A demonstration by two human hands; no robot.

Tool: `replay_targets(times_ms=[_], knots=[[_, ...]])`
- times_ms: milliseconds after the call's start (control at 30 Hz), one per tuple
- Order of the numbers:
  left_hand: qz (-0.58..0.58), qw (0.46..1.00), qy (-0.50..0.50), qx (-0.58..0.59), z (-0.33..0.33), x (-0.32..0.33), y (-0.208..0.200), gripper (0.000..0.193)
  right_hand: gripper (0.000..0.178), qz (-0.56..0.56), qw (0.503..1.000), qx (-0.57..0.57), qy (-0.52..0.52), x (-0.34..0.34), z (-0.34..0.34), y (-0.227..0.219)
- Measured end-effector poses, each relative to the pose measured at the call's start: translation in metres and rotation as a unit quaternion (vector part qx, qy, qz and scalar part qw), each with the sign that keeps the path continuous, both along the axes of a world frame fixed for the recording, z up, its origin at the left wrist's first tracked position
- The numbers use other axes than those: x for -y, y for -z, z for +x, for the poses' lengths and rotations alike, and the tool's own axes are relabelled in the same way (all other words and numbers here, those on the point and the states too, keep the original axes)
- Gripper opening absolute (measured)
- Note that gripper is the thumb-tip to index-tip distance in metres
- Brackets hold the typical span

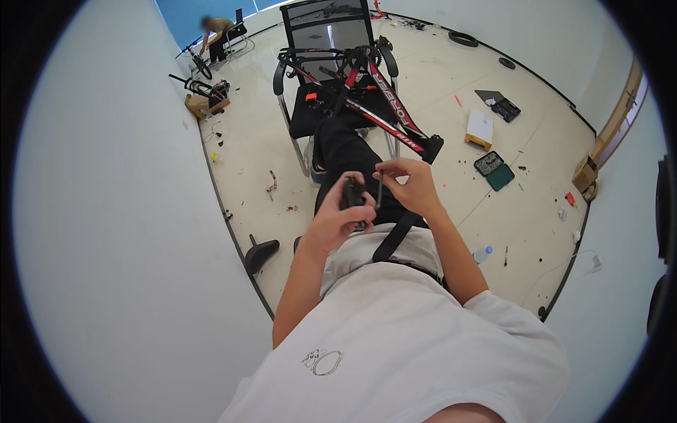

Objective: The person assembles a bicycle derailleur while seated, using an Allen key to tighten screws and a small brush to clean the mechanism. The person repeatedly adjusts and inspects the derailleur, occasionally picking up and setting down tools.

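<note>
My left hand (340,217) is wrapped round a small black part (350,194), held above my lap; the fingers hide much of it, so its exact kind is unclear. Beside it my right hand (411,185) pinches a thin dark metal rod (381,189) between thumb and fingertips. The rod points down, close to the black part; I cannot tell whether they touch. Just beyond my hands, a red, black and white bicycle frame (386,106) lies across a black office chair (298,125), along with an orange item (311,96) on the seat.
A bicycle saddle (261,254) lies on the floor at left. To the right are a green case (499,178), a black toolbox (505,109), a white-topped box (480,127) and a bottle (482,254). Tyres (462,39) lie far right. Another person (217,34) bends at the far left.
</note>
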State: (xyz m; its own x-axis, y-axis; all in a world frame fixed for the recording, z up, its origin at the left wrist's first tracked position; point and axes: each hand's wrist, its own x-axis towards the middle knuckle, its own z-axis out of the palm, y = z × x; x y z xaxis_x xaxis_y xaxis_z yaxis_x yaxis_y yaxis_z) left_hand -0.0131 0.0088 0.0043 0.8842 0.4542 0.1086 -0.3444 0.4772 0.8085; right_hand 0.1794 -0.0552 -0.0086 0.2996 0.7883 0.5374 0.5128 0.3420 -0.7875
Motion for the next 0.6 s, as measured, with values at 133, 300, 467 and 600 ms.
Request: replay_targets(times_ms=[133,300,467,600], knots=[[0.029,0.996,-0.002,-0.082,0.010,0.012,0.001,0.052,0.033,0.036,0.999,-0.027,-0.030,0.004,0.002,-0.017],[0.054,0.983,-0.111,-0.137,0.011,0.005,0.001,0.052,0.043,-0.024,0.985,-0.119,-0.125,0.020,-0.006,-0.038],[0.051,0.973,-0.211,-0.081,-0.003,-0.013,-0.004,0.047,0.053,-0.090,0.980,0.042,-0.172,0.023,-0.005,-0.043],[0.054,0.974,-0.216,-0.032,-0.011,-0.018,-0.012,0.048,0.057,-0.180,0.968,0.067,-0.159,0.012,-0.004,-0.025]])
